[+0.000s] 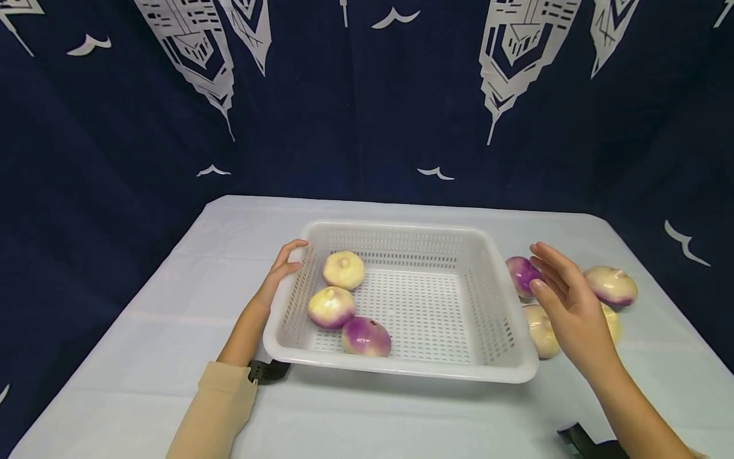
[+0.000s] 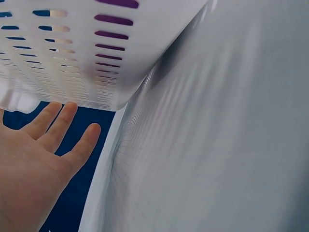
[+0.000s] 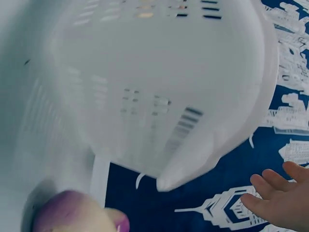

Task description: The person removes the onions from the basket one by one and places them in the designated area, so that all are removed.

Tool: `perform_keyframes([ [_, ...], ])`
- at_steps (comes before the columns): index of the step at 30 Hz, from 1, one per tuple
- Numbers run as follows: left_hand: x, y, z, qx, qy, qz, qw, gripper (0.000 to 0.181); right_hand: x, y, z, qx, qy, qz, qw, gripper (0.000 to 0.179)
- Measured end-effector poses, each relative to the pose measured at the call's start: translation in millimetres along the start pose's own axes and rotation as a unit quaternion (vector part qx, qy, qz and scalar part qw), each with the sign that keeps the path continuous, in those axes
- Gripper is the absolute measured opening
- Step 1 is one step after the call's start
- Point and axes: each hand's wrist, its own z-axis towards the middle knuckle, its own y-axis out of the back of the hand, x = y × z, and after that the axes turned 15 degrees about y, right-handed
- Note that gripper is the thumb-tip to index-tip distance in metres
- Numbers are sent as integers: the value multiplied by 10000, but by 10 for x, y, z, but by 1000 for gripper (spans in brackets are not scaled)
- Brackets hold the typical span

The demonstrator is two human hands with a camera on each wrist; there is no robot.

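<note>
A white perforated plastic basket (image 1: 499, 363) stands on the table with three purple-and-cream onions inside, grouped at its left: a pale one (image 1: 344, 270), a two-toned one (image 1: 332, 307) and a purple one (image 1: 366, 336). My left hand (image 1: 274, 274) touches the basket's left rim; the left wrist view shows several fingers (image 2: 88, 142) straight and spread beside the wall. My right hand (image 1: 573, 312) hovers over loose onions right of the basket, fingers extended, holding nothing. Around it lie a purple onion (image 1: 522, 275), a cream onion (image 1: 541, 331) and another onion (image 1: 612, 285).
A white cloth covers the table (image 1: 143, 357). Behind it hangs a dark blue curtain (image 1: 355, 127) with white building and bird prints. Black straps show near my left wrist (image 1: 269, 371) and right forearm (image 1: 590, 443). One more pale onion (image 1: 613, 324) is partly hidden by my right hand.
</note>
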Motion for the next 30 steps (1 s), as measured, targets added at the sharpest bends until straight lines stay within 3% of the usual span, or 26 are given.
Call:
perform_keyframes([
  [4,-9,-6,-2,21,40,-34,10000,42,81,-115,58,-43,55,696,9976,47],
  [13,-11,7,4,17,-16,-81,10000,42,257,-423,166,596,30,334,9977,49],
  [23,11,21,4,31,81,212,9997,43,335,-693,307,1159,-199,889,9891,49],
  [30,20,26,7,11,107,177,9998,44,346,-880,350,1594,-312,1013,9815,53],
])
